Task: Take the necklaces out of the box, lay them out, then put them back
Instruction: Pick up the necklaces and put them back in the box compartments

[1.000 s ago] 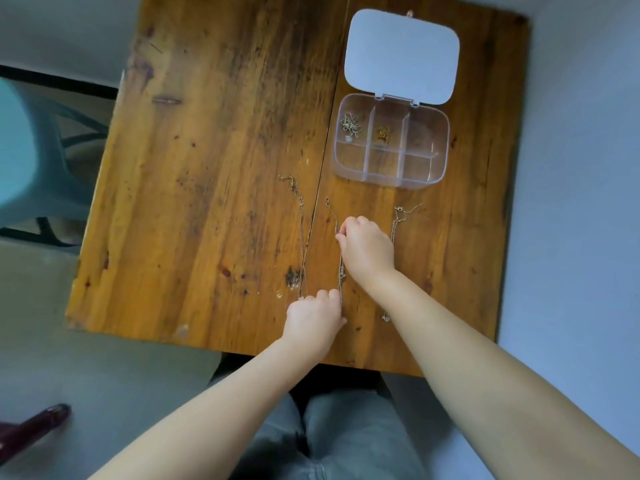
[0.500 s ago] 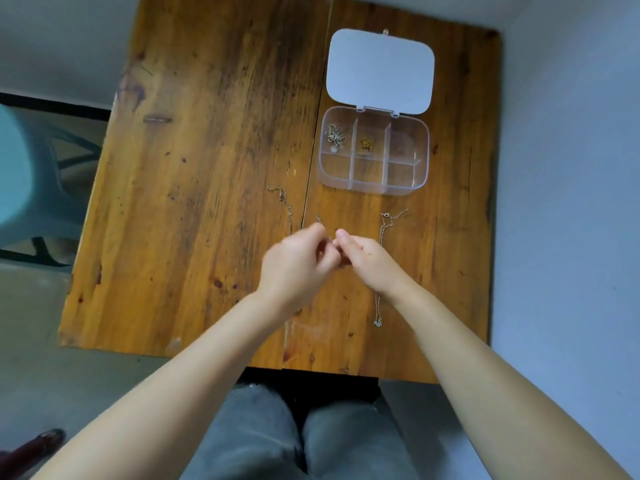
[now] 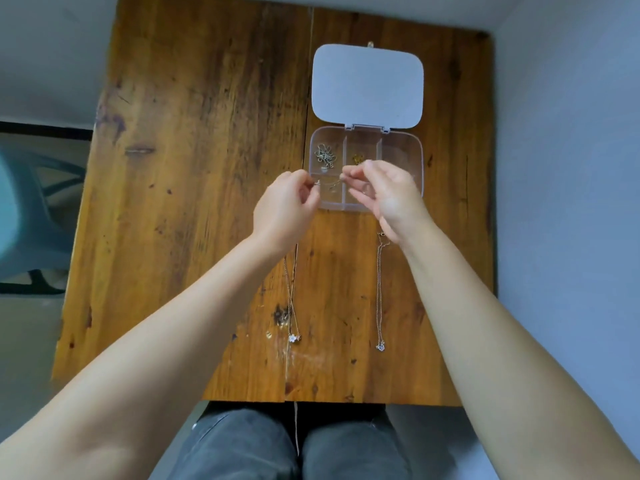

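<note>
A clear plastic box with several compartments stands open on the wooden table, its white lid folded back. My left hand and my right hand are raised over the box's near left side, each pinching one end of a thin necklace that sags between them. A bunched silver chain lies in the far left compartment and a small gold piece in the far middle one. Two necklaces lie stretched out on the table: one with a flower pendant, another to its right.
The wooden table has a seam down its middle and its near edge just above my knees. A teal chair stands to the left. A pale wall runs along the table's right side.
Both hands picked the middle necklace up off the table, came together, then rose toward the box. They have now spread apart, holding the chain's ends above the near left compartment.
</note>
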Motion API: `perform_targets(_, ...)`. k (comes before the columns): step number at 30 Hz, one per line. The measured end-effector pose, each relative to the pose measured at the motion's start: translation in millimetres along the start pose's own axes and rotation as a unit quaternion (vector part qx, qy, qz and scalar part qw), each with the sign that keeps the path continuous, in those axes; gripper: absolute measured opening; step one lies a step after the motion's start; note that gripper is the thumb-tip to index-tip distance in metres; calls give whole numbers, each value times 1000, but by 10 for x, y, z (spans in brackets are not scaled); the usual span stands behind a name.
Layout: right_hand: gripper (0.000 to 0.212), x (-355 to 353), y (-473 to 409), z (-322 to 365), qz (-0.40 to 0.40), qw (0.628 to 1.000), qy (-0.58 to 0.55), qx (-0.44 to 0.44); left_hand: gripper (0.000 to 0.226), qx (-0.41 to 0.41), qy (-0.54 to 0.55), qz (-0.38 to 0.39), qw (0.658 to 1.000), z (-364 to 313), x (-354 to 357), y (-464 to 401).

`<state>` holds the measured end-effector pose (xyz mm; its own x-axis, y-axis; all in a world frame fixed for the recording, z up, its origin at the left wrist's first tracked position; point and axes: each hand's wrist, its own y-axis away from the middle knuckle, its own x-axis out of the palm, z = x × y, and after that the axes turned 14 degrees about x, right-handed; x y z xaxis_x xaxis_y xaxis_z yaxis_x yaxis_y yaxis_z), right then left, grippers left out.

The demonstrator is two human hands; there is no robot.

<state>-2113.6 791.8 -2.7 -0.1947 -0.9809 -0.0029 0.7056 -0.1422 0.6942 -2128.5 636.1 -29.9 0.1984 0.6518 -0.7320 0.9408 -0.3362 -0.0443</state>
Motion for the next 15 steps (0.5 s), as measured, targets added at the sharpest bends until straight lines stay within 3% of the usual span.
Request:
perform_targets(3, 25, 150, -159, 3, -21, 985, 174, 4, 20, 23, -83, 29, 996, 29, 126, -113)
perform_targets(5, 25, 182, -197, -1, -33, 973, 229, -4, 23, 46, -125, 58, 989, 60, 151, -145)
perform_targets(8, 25, 100, -162, 5, -63, 966, 249, -15, 23, 73, -146, 71, 984, 63, 101, -135)
perform_targets(12, 22, -263, 53, -163, -117, 970, 213, -5, 15, 131, -93, 46, 986, -52, 9, 49)
perform_targets(15, 22, -568, 327, -577, -154, 954, 252, 51, 15, 214, -54, 120, 968, -248, 168, 299)
